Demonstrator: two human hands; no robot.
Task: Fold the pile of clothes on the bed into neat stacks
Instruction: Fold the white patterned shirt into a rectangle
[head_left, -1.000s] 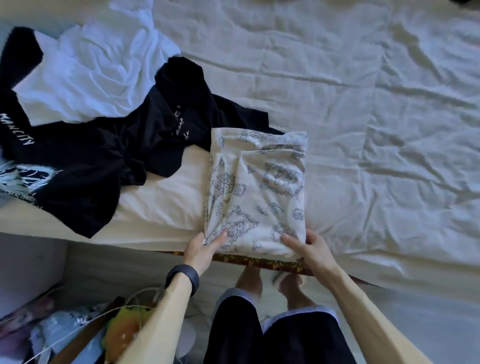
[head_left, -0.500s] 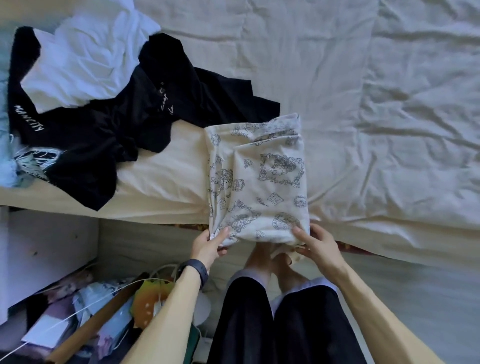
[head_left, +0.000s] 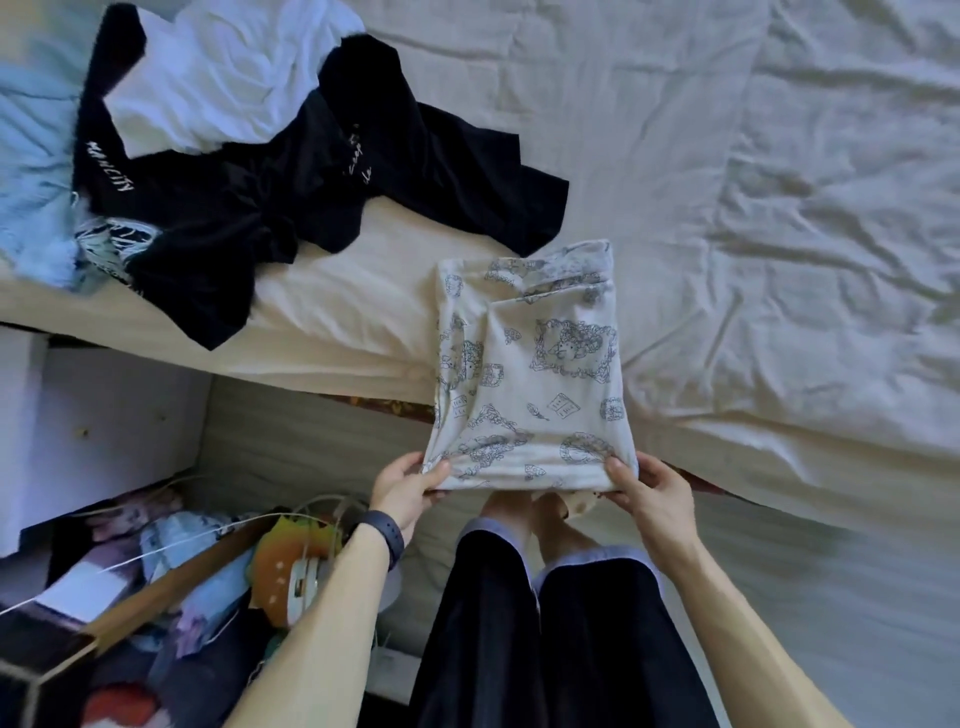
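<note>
My folded cream garment (head_left: 530, 374), printed with grey drawings, has its far end on the bed (head_left: 753, 156) and its near edge off the mattress, pinched by my left hand (head_left: 408, 491) and right hand (head_left: 655, 493). Far left lies a crumpled pile: black tops (head_left: 249, 218) with white lettering, a white shirt (head_left: 223, 78) on them, pale blue cloth (head_left: 31, 156) beside

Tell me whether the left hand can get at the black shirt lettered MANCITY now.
Probably not right away: the left hand pinches a corner of the folded printed garment. Once it lets go, the way to the black shirt looks free, though far to the left.
</note>
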